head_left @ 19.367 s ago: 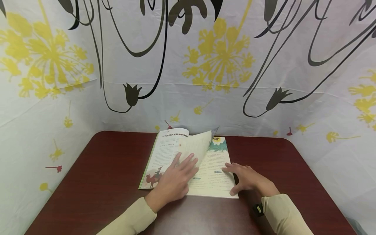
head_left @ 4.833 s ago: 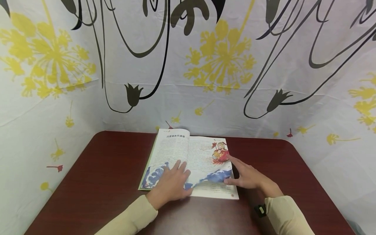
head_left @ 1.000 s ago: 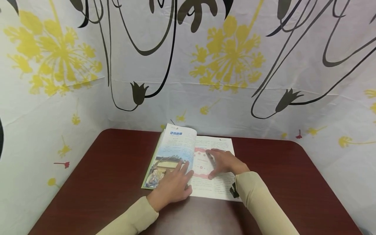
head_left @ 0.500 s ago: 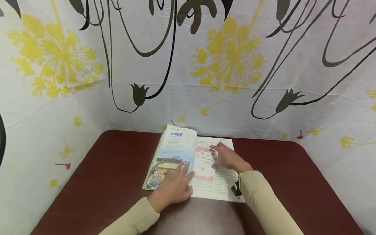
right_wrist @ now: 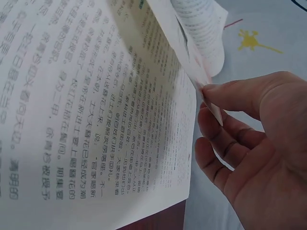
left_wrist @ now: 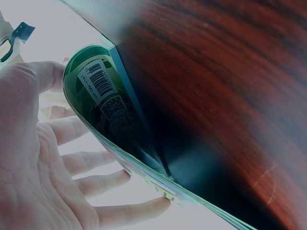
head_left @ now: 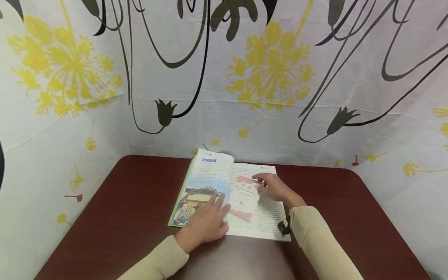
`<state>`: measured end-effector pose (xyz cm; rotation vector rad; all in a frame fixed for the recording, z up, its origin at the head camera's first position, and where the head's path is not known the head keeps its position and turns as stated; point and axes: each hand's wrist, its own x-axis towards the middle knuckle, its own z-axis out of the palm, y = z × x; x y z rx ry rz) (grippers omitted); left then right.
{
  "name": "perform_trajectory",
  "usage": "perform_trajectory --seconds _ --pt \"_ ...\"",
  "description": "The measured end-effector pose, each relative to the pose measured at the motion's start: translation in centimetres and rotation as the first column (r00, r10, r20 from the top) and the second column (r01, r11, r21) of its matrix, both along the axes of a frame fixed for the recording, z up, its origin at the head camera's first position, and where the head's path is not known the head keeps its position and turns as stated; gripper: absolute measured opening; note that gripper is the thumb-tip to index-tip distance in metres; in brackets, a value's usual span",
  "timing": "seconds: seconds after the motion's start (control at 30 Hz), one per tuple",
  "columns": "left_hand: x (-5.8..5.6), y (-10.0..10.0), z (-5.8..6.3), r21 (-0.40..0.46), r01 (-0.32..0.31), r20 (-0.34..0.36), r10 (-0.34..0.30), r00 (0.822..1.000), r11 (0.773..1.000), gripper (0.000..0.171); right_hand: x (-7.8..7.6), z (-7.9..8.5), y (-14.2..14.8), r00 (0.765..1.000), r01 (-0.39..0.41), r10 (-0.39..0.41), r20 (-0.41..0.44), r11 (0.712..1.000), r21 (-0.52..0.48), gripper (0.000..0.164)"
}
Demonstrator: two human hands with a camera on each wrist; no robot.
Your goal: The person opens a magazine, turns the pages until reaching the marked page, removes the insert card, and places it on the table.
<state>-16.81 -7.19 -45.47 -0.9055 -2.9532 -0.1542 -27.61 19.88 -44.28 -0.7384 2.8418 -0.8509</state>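
Note:
An open magazine (head_left: 271, 223) lies on the table, a drawing of children on its left page. My left hand (head_left: 206, 221) rests on that page near the fold with fingers extended; in the left wrist view, the hand (left_wrist: 43, 153) is beside the curved pages and a back cover with a barcode (left_wrist: 100, 82). My right hand (head_left: 278, 188) pinches the upper right corner of a pink and white card (head_left: 243, 200) over the right page. In the right wrist view, thumb and fingertips grip the edge of the card (right_wrist: 197, 72), which is raised off the printed text.
The dark red table (head_left: 133, 217) has rounded back corners. Behind it hangs a white cloth (head_left: 210, 85) with yellow and dark plant prints, also at both sides. A small black device (head_left: 284, 226) is at the right wrist, by the cuff.
Since the oldest frames, the magazine's pages have been turned. In the last second my right hand has taken the card by its corner, and the card has turned and tilted. The left hand stays put.

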Motion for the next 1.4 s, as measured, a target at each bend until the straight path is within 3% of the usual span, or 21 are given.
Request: perform_trajectory --seconds 0.3,0.73,1.0,1.4 --pt "0.1 -0.1 -0.1 0.008 -0.006 0.011 0.006 1.0 1.0 0.05 0.3 0.1 0.7 0.997 0.037 -0.028 0.072 0.992 -0.123 0.032" --pt "0.0 -0.2 -0.2 0.01 -0.007 0.003 0.007 1.0 1.0 0.05 0.4 1.4 3.7 0.998 0.068 -0.066 0.019 0.979 -0.191 0.034" --pt "-0.2 -0.1 -0.1 0.012 -0.005 -0.01 0.005 1.0 1.0 0.05 0.8 3.1 7.0 0.992 0.123 -0.122 0.016 0.975 -0.184 0.034" --pt "-0.1 -0.1 -0.3 0.022 -0.006 -0.012 0.006 1.0 1.0 0.049 2.0 4.9 13.2 0.978 0.205 -0.203 0.038 0.975 -0.084 0.035"
